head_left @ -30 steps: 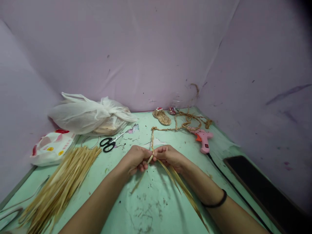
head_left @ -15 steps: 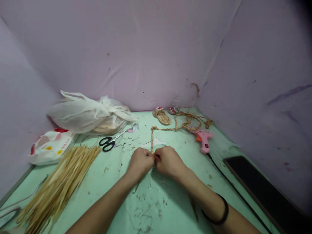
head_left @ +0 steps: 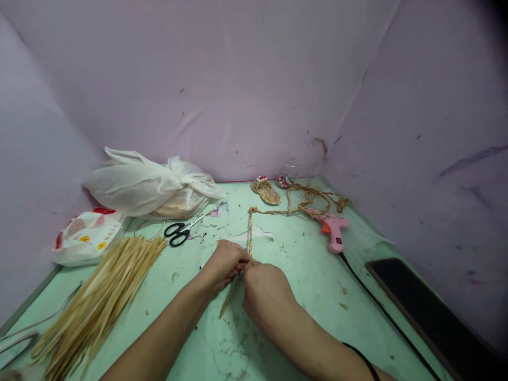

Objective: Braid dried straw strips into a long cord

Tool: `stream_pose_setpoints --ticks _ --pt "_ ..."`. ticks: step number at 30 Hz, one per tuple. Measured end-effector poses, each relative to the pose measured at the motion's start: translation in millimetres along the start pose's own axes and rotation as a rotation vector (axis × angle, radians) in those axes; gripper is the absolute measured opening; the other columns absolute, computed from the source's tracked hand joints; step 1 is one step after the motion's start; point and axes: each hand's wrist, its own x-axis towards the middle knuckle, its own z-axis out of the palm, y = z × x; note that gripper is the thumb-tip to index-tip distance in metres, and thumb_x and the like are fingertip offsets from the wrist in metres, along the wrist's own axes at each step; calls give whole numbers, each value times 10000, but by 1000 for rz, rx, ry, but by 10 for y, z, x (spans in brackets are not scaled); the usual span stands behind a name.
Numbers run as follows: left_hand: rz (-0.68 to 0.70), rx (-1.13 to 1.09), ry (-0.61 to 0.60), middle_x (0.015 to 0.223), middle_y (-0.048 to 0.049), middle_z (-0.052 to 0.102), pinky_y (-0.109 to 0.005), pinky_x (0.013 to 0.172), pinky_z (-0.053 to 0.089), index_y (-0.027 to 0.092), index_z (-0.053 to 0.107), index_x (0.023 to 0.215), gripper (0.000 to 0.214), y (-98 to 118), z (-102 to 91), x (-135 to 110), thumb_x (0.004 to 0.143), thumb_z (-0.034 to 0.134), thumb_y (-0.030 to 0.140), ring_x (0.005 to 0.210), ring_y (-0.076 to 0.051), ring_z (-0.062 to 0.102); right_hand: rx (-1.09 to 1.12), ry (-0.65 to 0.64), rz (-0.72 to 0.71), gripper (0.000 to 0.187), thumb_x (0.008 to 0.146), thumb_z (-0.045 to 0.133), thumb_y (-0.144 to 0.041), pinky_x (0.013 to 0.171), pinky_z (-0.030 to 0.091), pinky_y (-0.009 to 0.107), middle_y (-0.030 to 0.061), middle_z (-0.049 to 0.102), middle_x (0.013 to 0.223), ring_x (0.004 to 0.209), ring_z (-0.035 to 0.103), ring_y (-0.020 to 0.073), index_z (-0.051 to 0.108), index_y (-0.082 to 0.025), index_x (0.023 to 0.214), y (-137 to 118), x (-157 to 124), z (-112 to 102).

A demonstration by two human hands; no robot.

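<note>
Well in from the back edge of the pale-green worktop (head_left: 317, 275), the left hand (head_left: 227, 264) pinches the thin tan braided-straw cord (head_left: 250, 233), the curled right hand (head_left: 270, 293) hides its hold, and slackened tension could loosen the braiding.

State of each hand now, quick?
Left hand: closed, pinching the braided cord low down.
Right hand: curled closed beside it; what it holds is hidden.
</note>
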Motion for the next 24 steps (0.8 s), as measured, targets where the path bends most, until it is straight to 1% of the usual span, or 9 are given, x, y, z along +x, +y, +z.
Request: stream_pose_setpoints --ticks 2,5,9,11,14,16,19,22,24 --pt "3 38 -21 316 64 320 -183 317 100 143 440 430 90 17 -35 4 493 503 135 290 -25 212 -99 23 15 181 630 527 -78 553 346 263 116 637 664 676 577 211 670 -137 724 11 -13 -30" --pt "-13 76 -33 311 64 336 -171 326 115 125 484 463 29 52 -78 2 490 495 120 289 -18 220 -184 28 45 108 634 552 -178 504 310 270 105 618 616 596 555 199 652 -139 627 99 -18 -242" --pt "-18 110 -85 324 80 326 -179 315 77 142 480 504 72 78 -132 -2 521 531 189 269 -13 171 155 168 116 178 707 483 -255 467 301 245 46 574 565 534 508 149 611 -160 627 317 101 -488" --pt "-14 120 -117 335 82 322 -184 312 67 146 482 516 85 75 -151 3 531 533 212 268 -14 161 432 137 182 117 695 477 -189 464 325 218 26 569 584 512 499 116 584 -150 669 390 194 -466" --pt "-3 112 -149 335 87 286 -191 321 58 158 443 487 88 66 -155 7 532 507 197 276 -14 139 747 -60 295 81 683 463 -145 422 330 193 6 550 559 431 462 78 543 -143 671 413 303 -303" --pt "-2 127 -147 338 84 289 -195 330 58 159 445 485 74 62 -144 7 530 496 188 284 -17 138 751 -79 286 79 657 470 -129 383 288 181 -12 525 510 374 393 53 537 -140 616 414 348 -197" --pt "29 238 -103 329 71 296 -205 346 94 158 453 457 70 51 -130 16 521 479 166 298 -32 172 611 15 220 78 582 501 -99 365 220 180 -47 443 408 359 308 39 545 -134 528 461 389 -119" --pt "116 487 -5 315 47 300 -211 380 166 151 455 396 134 41 -129 18 524 491 161 334 -53 238 586 36 230 64 553 508 -113 366 202 186 -61 409 372 364 294 43 551 -137 513 528 407 -102" --pt "174 681 94 354 17 378 -216 416 218 144 511 419 148 50 -111 -27 553 521 206 380 -81 328 640 38 244 58 555 507 -132 370 209 188 -50 454 391 365 303 45 551 -137 518 547 402 -87"
